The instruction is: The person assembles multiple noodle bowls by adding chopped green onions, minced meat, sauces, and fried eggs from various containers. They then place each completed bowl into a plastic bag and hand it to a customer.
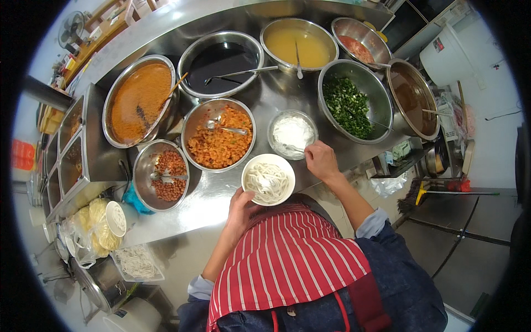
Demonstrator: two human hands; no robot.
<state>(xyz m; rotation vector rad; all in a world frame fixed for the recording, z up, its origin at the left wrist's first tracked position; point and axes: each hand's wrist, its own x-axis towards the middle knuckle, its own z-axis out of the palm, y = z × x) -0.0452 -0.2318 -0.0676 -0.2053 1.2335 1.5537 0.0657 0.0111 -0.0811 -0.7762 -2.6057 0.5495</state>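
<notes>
A white bowl (291, 187) of pale thick noodles (264, 183), with some white powder on top, rests in my left hand (241, 209) in front of the counter's edge. The fingers wrap round its lower left side. My right hand (322, 159) pinches the handle of a small spoon (296, 148), whose other end lies in a bowl (271, 131) of white powder (292, 129). That bowl stands on the steel counter just beyond the noodles. Left of it is a steel bowl (189, 123) of chopped orange-red topping with a spoon in it. Chopped green onions (347, 105) fill a bowl to the right.
Along the back stand bowls of orange sauce (141, 99), dark liquid (221, 63), yellowish liquid (296, 44) and red sauce (357, 50). Brown sauce (406, 94) sits far right, peanuts (168, 171) near left. Bagged noodles (105, 221) and a second white bowl (116, 218) crowd the left corner.
</notes>
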